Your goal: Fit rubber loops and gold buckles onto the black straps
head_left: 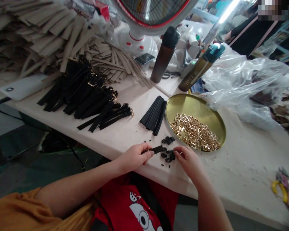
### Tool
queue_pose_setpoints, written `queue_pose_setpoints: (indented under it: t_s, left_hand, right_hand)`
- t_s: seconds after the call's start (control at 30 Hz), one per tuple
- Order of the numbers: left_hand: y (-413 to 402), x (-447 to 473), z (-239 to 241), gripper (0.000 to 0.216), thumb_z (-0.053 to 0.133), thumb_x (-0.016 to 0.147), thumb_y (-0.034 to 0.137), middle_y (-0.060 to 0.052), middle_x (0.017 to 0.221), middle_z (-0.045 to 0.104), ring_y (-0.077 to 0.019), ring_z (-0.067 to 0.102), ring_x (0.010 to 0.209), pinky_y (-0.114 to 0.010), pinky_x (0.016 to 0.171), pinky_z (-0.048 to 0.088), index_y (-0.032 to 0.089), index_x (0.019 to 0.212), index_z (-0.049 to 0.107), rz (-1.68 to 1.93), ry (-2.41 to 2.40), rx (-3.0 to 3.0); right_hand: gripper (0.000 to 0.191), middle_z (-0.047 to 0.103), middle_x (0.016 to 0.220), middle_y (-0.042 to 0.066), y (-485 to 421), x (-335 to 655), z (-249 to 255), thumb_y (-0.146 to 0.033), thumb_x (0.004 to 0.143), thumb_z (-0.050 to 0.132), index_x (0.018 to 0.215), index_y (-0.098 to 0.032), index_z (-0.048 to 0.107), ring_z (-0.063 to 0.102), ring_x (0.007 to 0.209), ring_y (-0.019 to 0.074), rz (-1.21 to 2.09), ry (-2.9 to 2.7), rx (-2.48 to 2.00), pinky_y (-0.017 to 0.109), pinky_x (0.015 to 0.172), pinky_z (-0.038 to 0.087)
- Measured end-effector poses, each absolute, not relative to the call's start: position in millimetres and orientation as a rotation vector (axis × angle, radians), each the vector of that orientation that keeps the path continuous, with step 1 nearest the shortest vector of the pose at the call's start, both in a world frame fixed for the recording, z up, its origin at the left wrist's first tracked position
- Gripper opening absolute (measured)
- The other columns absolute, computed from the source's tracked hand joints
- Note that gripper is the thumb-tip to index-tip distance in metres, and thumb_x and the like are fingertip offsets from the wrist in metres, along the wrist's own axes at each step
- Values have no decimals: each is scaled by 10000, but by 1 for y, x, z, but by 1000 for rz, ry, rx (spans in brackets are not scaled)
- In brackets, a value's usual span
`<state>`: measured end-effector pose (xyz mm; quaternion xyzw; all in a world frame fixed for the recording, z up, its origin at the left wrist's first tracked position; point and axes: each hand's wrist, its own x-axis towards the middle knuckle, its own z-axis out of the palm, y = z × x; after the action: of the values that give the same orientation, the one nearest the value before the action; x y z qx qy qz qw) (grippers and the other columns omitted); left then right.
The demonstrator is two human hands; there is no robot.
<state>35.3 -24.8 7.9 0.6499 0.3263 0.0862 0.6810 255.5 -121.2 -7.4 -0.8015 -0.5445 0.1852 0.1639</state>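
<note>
My left hand pinches a short black strap between thumb and fingers, its flat end pointing right. Close beside that end, my right hand has thumb and forefinger closed on a small black loop, mostly hidden by the fingertips. Several more black loops lie loose on the table around the fingertips. Behind them is a bundle of flat black strips. A round gold-coloured tray holds a heap of small gold buckles.
Black straps with gold buckles are piled at left. Behind them lie beige strips. A fan, phone and two bottles stand at the back. Plastic bags and yellow-handled pliers are at right. A person stands behind.
</note>
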Motion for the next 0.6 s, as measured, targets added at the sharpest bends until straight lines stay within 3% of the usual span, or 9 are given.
queue_pose_setpoints:
  t_s: [0.33,0.53,0.6]
  left_hand:
    - [-43,13,17,272,404,820,394,46,586,465,-92,426,552,-196,530,321,164,869,541,199,748,1580]
    - [-50,4,19,277,411,815,399,42,590,465,-93,425,551,-198,535,327,155,859,535,259,760,1574]
    - [-52,4,21,279,417,812,403,45,582,452,-89,414,543,-197,531,327,152,852,532,274,759,1559]
  right_hand:
    - [183,565,719,38,-123,259,-15,-314,783,452,705,-197,568,543,703,194,359,-1618,-2346,301,637,389]
    - [255,557,911,85,-124,249,-10,-337,821,422,924,-164,578,552,702,182,159,-1521,-2360,305,655,407]
    - [230,557,915,69,-121,233,-6,-340,824,444,910,-185,591,552,718,178,121,-1632,-2291,290,657,403]
